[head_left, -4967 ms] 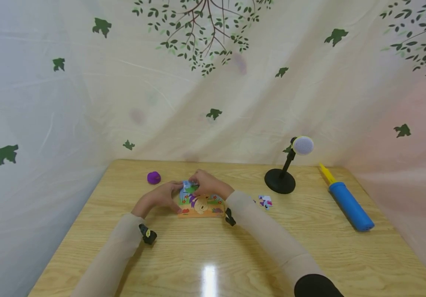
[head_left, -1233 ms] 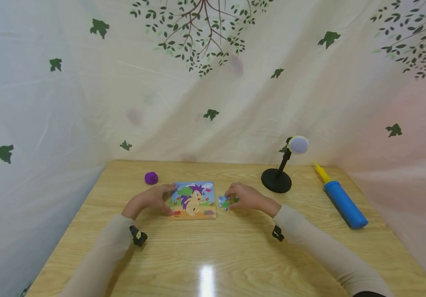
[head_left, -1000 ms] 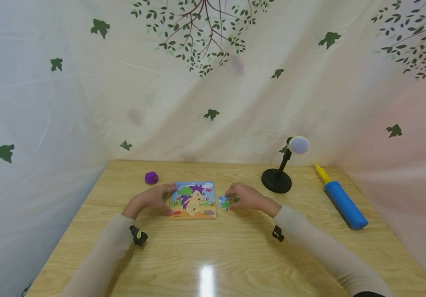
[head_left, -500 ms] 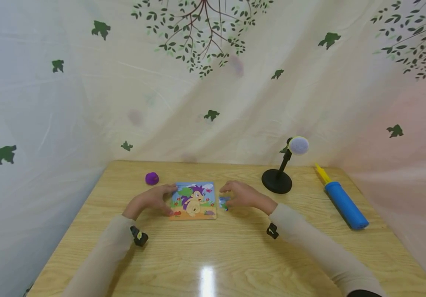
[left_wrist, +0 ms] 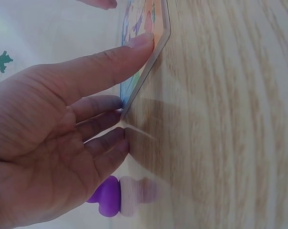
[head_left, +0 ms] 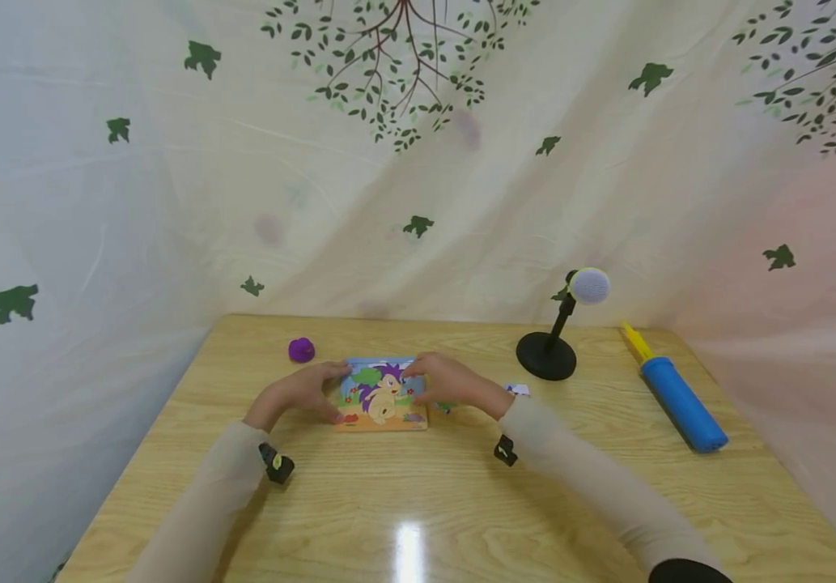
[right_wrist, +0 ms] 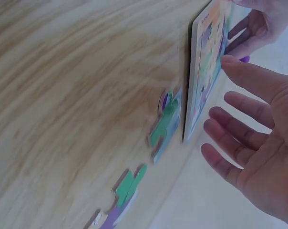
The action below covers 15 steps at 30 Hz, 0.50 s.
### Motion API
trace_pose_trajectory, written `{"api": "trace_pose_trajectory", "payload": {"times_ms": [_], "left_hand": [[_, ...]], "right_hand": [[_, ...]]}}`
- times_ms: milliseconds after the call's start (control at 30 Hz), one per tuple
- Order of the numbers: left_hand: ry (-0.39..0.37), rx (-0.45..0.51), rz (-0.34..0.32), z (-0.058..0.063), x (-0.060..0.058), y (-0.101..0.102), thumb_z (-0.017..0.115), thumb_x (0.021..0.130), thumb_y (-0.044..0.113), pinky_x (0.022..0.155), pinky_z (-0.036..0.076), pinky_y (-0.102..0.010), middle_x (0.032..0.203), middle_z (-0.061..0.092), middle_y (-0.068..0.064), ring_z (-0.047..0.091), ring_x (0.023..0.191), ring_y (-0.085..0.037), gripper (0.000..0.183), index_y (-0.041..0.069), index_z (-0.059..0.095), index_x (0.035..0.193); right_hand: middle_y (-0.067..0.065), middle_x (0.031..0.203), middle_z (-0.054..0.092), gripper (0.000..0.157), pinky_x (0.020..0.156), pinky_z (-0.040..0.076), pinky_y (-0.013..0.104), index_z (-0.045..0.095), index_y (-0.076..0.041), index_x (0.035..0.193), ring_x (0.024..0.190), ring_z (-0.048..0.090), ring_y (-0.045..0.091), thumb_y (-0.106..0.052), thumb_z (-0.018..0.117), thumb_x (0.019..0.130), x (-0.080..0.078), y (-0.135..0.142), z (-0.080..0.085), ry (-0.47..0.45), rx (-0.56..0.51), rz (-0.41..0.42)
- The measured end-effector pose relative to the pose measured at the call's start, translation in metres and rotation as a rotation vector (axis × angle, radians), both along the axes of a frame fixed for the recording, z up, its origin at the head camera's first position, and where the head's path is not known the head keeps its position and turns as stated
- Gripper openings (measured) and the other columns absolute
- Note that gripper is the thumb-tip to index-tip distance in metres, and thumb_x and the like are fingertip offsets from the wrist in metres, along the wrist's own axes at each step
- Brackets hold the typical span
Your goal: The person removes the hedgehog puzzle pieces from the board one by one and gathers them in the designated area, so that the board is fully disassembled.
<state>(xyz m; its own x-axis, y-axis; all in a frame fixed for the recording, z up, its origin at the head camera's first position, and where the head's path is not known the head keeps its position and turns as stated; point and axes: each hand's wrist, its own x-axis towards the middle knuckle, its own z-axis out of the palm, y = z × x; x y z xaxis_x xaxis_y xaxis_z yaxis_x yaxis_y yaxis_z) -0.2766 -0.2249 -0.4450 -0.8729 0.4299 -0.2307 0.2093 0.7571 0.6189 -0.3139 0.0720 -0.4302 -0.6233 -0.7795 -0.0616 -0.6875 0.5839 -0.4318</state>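
A puzzle board [head_left: 381, 423] with a purple-haired hedgehog picture lies flat on the table. My left hand [head_left: 304, 390] sits at its left edge. In the left wrist view, the thumb [left_wrist: 141, 40] touches the board's face near the front corner, and the straight fingers reach its far corner. My right hand [head_left: 457, 382] hovers over the board's right side with fingers spread and nothing between them, as the right wrist view shows. A green and blue puzzle piece [right_wrist: 165, 119] lies just right of the board, mostly hidden under this hand in the head view.
Further right lie more puzzle pieces [right_wrist: 127, 188], partly behind the right sleeve. A small purple toy [head_left: 301, 350] stands behind the left hand. At the back right are a round white head on a black stand [head_left: 546, 356] and a blue balloon pump [head_left: 683, 405].
Five seconds ago my right hand was at the board's upper left corner. It then went to the pieces on the right, and has since moved left, empty, over the board. The left hand stays put lately.
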Motion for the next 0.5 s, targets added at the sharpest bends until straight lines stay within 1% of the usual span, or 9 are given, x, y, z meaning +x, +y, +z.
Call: {"api": "trace_pose_trajectory", "payload": {"times_ms": [100, 233, 333, 433, 500], "left_hand": [[-0.004, 0.007, 0.002, -0.0003, 0.0001, 0.0005, 0.089, 0.077, 0.021, 0.126, 0.017, -0.062, 0.167, 0.022, -0.024, 0.018, 0.154, -0.047, 0.098, 0.002, 0.035, 0.157], [-0.009, 0.018, 0.006, -0.0009, -0.0001, 0.0004, 0.089, 0.076, 0.020, 0.126, 0.017, -0.062, 0.166, 0.023, -0.024, 0.019, 0.154, -0.048, 0.098, 0.002, 0.036, 0.156], [-0.009, 0.016, 0.010, -0.0011, 0.0000, 0.0000, 0.089, 0.075, 0.020, 0.126, 0.017, -0.062, 0.166, 0.023, -0.024, 0.019, 0.154, -0.048, 0.098, 0.003, 0.036, 0.156], [-0.009, 0.013, 0.015, -0.0016, -0.0004, -0.0007, 0.089, 0.076, 0.020, 0.126, 0.017, -0.062, 0.167, 0.023, -0.023, 0.019, 0.154, -0.047, 0.098, 0.004, 0.036, 0.157], [-0.008, 0.011, 0.018, -0.0017, -0.0007, -0.0011, 0.089, 0.076, 0.021, 0.126, 0.017, -0.062, 0.167, 0.023, -0.023, 0.019, 0.154, -0.047, 0.098, 0.004, 0.036, 0.157]], "right_hand": [[0.011, 0.129, 0.068, 0.050, 0.098, 0.057, 0.041, 0.067, -0.005, 0.132, 0.117, 0.063, 0.026, -0.022, 0.082, 0.087, 0.0004, -0.0053, -0.0038, 0.007, 0.042, -0.030], [0.009, 0.128, 0.067, 0.052, 0.086, 0.056, 0.036, 0.068, -0.008, 0.131, 0.111, 0.062, 0.022, -0.026, 0.084, 0.085, 0.0012, -0.0089, -0.0071, 0.019, 0.092, -0.063], [0.010, 0.127, 0.067, 0.052, 0.077, 0.053, 0.032, 0.068, -0.009, 0.131, 0.106, 0.061, 0.020, -0.026, 0.084, 0.085, 0.0018, -0.0102, -0.0070, 0.014, 0.100, -0.076], [0.010, 0.126, 0.067, 0.052, 0.074, 0.050, 0.029, 0.068, -0.008, 0.131, 0.104, 0.059, 0.019, -0.025, 0.084, 0.085, 0.0023, -0.0111, -0.0057, 0.015, 0.103, -0.079], [0.010, 0.123, 0.067, 0.050, 0.073, 0.047, 0.028, 0.070, -0.009, 0.129, 0.101, 0.058, 0.018, -0.025, 0.084, 0.085, 0.0024, -0.0113, -0.0050, 0.017, 0.097, -0.067]]}}
